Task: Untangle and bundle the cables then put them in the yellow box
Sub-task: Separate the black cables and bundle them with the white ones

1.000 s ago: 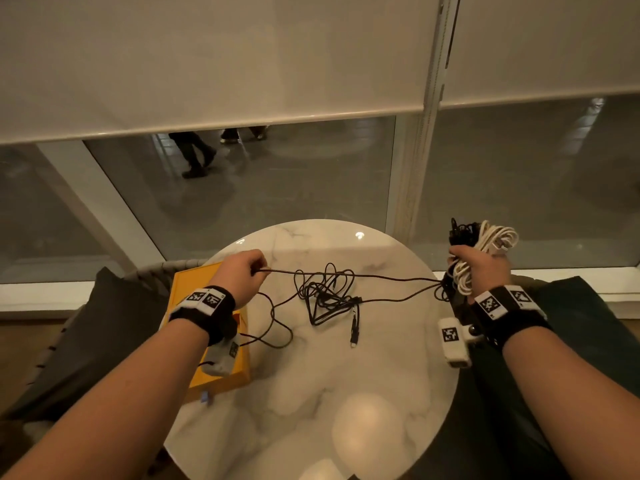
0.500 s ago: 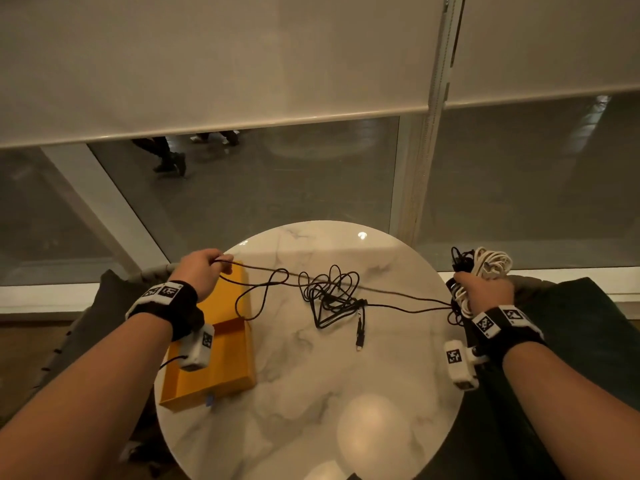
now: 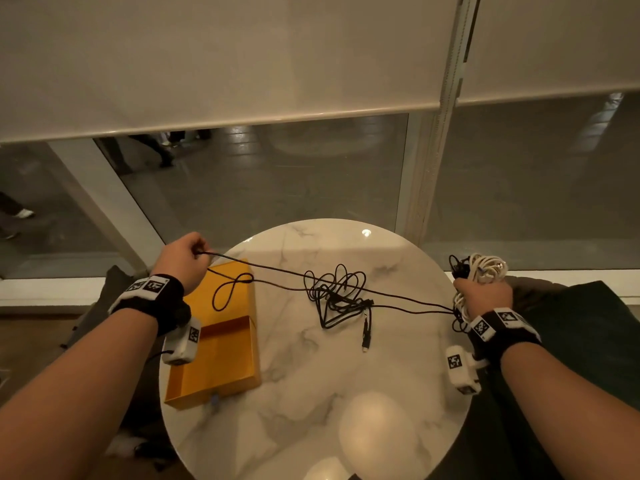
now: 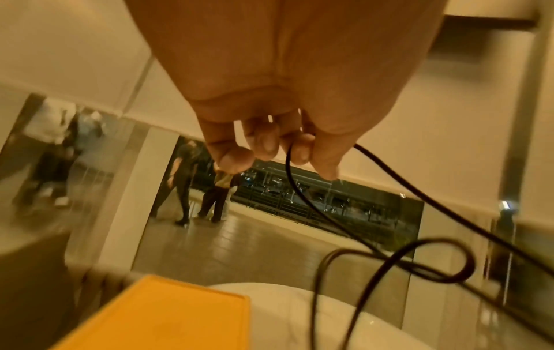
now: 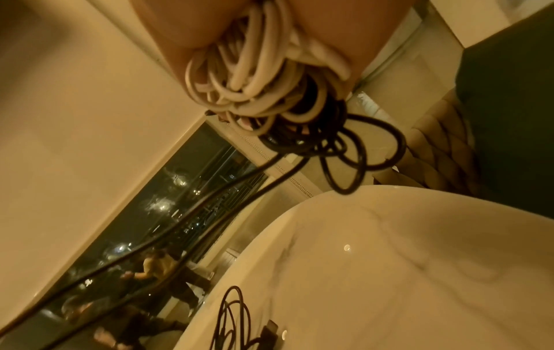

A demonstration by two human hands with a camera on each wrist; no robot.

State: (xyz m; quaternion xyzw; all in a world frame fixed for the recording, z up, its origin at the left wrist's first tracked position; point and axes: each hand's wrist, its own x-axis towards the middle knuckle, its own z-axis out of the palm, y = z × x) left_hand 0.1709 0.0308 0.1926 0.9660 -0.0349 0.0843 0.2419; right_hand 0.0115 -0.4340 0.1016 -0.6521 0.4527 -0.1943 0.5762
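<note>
Left hand (image 3: 181, 261) pinches a black cable (image 3: 277, 270) above the yellow box (image 3: 221, 344). Right hand (image 3: 485, 296) grips a coiled bundle (image 3: 485, 270) of white and black cables.

The left grip (image 3: 183, 261) holds a cable (image 3: 277, 271) above the box's (image 3: 221, 362) far end. The cable runs across the worktop (image 3: 311, 393) to the right grip (image 3: 485, 292), which clutches a bundle (image 3: 485, 270) past the worktop's right edge. A tangle (image 3: 337, 294) lies on the worktop between the grips, right of the box.
</note>
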